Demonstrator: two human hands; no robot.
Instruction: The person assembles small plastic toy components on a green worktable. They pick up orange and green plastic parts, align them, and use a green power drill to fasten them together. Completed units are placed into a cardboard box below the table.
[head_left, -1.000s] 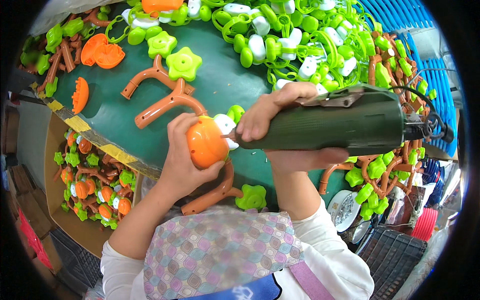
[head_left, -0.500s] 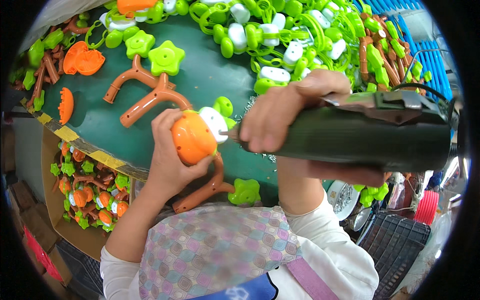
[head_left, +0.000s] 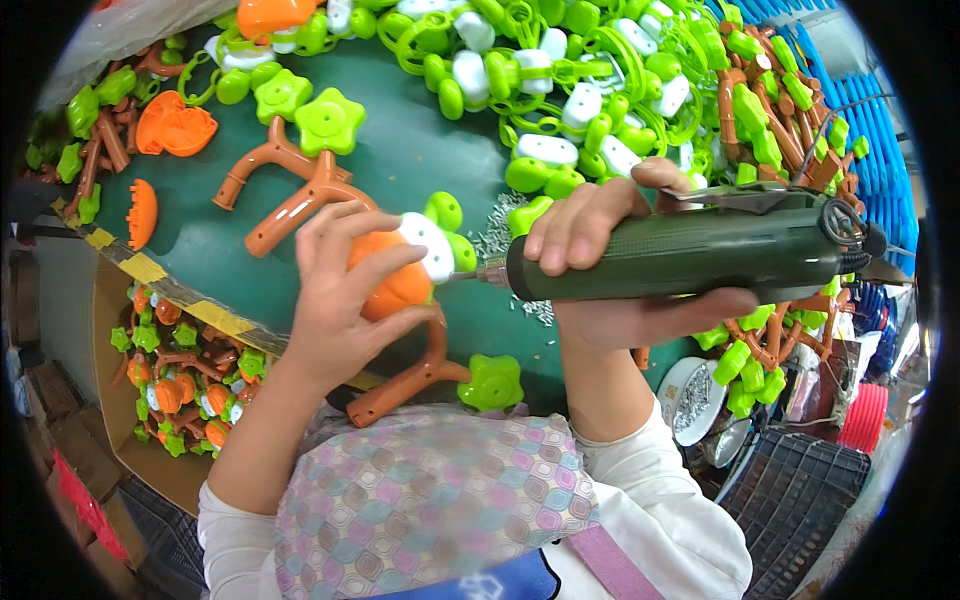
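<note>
My left hand (head_left: 340, 285) curves over an orange rounded plastic toy part (head_left: 398, 285), thumb below it and fingers across its top. A white plastic piece (head_left: 427, 246) with small holes sits against the right side of the orange part, with green rounded lobes (head_left: 446, 212) beside it. From below them runs a brown forked branch piece (head_left: 415, 378), which ends in a green star-shaped knob (head_left: 491, 383). In my right hand (head_left: 590, 235) lies a dark green electric screwdriver (head_left: 720, 250), held level. Its bit points left and meets the lower edge of the white piece; exact contact is unclear.
Loose screws (head_left: 497, 228) lie on the green tabletop (head_left: 240, 215). Green and white parts (head_left: 560, 100) pile up at the back, and more brown branch pieces (head_left: 292, 205) rest left of my hand. A cardboard box (head_left: 180, 475) of toy assemblies stands lower left; a white bowl (head_left: 690, 400) holds screws.
My left fingers have loosened and spread over the orange part. The screwdriver has shifted slightly right and turned in my right hand, showing more of its bit.
</note>
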